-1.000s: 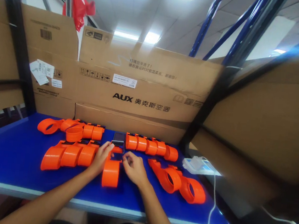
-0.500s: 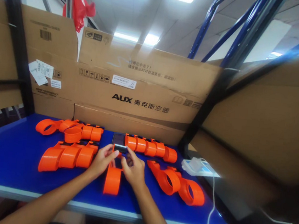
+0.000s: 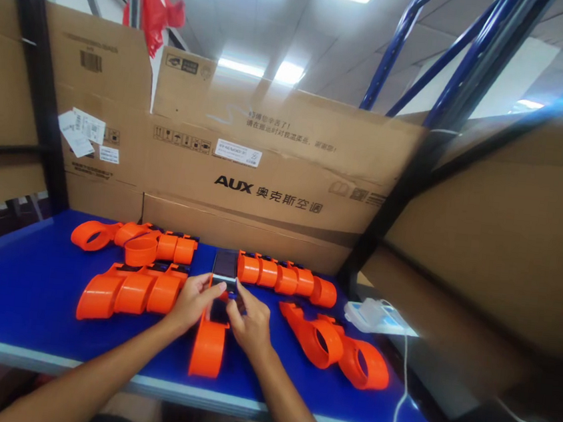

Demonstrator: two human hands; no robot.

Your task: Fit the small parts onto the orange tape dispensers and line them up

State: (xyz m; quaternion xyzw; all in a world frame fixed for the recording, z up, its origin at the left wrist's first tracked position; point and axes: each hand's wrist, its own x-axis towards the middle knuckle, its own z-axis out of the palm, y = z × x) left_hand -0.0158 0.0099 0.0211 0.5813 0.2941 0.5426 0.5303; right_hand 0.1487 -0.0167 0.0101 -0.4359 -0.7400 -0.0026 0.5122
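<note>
Blue table (image 3: 26, 291): hands pinch orange band (image 3: 207, 347).

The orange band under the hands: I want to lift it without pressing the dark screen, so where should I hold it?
Probably pinch the orange band across its rounded near loop, coming from the table's near edge. The left hand and right hand crowd the screen end.

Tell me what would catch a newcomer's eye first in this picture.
Bright orange plastic holders lie in groups across the blue table. At the middle, the left hand and right hand meet on one orange holder with a dark phone-like device at its far end. Behind stands a big AUX cardboard box.
</note>
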